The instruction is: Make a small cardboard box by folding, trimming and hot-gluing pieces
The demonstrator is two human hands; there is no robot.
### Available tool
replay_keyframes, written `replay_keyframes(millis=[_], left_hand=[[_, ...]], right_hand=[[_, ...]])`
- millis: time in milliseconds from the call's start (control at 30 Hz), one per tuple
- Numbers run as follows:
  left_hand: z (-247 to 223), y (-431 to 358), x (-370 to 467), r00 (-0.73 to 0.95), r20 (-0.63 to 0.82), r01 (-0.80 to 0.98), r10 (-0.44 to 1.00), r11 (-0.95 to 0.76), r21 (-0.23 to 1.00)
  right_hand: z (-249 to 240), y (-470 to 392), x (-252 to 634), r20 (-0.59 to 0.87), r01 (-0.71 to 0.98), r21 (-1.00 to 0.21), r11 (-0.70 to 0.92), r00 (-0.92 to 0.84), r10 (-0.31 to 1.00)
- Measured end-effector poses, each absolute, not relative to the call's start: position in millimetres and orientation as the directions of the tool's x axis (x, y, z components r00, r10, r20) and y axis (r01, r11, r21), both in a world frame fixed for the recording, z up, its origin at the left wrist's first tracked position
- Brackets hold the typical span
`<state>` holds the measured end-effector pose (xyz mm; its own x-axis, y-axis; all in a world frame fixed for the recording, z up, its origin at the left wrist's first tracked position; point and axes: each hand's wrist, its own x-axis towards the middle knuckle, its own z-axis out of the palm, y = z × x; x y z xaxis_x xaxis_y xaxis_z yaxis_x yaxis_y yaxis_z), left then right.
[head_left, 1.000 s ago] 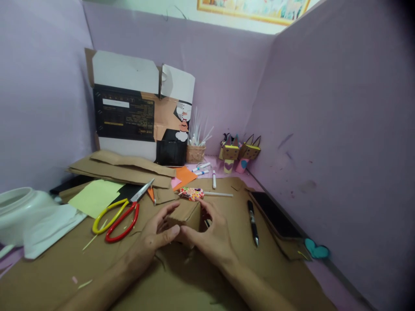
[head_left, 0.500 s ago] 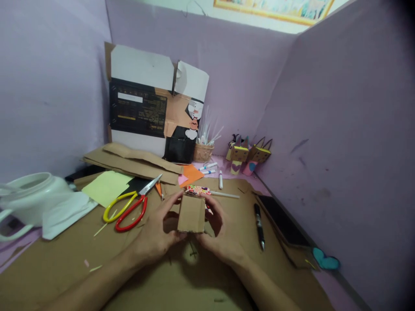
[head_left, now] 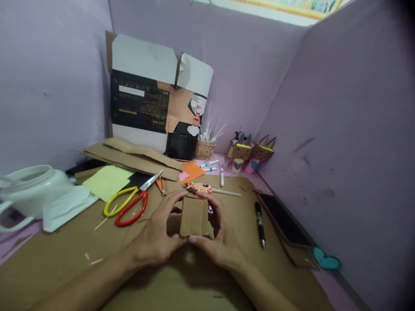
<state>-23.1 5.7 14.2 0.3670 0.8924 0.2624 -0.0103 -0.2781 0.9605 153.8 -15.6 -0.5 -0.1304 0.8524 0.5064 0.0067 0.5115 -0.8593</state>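
A small brown cardboard box (head_left: 194, 217) is held between both hands, above the cardboard sheet (head_left: 155, 285) that covers the table. My left hand (head_left: 160, 231) grips its left side, thumb at the near edge and fingers at the far edge. On the other side my right hand (head_left: 220, 231) grips it the same way, its thumb along the near edge. The box's underside is hidden. Just behind it lies a glue gun with a colourful pattern (head_left: 199, 187) and a white stick reaching right, partly covered by box and fingers.
Scissors (head_left: 131, 203) with yellow and red handles lie left, near a white teapot (head_left: 42, 190). A black pen (head_left: 260, 225) and a phone (head_left: 285, 218) lie right. Behind are markers (head_left: 221, 177), a basket (head_left: 205, 149), cardboard figures (head_left: 241, 152) and a flattened box (head_left: 139, 101).
The box has shifted slightly right and down in view, and its top now faces me a little more. The right thumb has slid left along the near edge. The camera view has tilted slightly.
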Motion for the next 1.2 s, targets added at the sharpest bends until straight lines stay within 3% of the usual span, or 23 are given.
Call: replay_keyframes(millis=[167,367,533,733,800,967,1133,1200], left_hand=[[17,4,-24,0.366,0.318,0.068,0.874,-0.366,0.928],[23,1,-23,0.267,0.321,-0.013,0.908,-0.33,0.944],[14,-1,-21,0.129,0.424,0.056,0.896,-0.434,0.899],[4,2,-11,0.012,0.247,0.347,0.969,-0.235,0.908],[4,4,-10,0.081,0.26,0.344,0.962,-0.272,0.899],[8,4,-18,0.438,0.282,0.191,0.854,-0.394,0.899],[16,8,-32,0.39,0.244,0.236,0.888,-0.353,0.905],[20,10,-34,0.453,0.229,0.283,0.861,-0.383,0.879]], right_hand=[[-3,-18,154,0.503,0.026,-0.86,0.51,-0.13,0.855],[-7,-18,155,0.52,0.032,-0.848,0.53,-0.152,0.841],[-5,-17,149,0.471,-0.087,-0.882,0.464,-0.092,0.877],[-5,-14,139,0.348,-0.235,-0.927,0.293,-0.24,0.906],[-6,-12,141,0.333,-0.197,-0.934,0.298,-0.176,0.927],[-2,-8,160,0.272,-0.073,-0.96,0.271,-0.012,0.962],[11,-7,174,0.225,-0.098,-0.973,0.208,-0.217,0.95],[11,-8,176,0.197,-0.097,-0.98,0.175,-0.315,0.928]])
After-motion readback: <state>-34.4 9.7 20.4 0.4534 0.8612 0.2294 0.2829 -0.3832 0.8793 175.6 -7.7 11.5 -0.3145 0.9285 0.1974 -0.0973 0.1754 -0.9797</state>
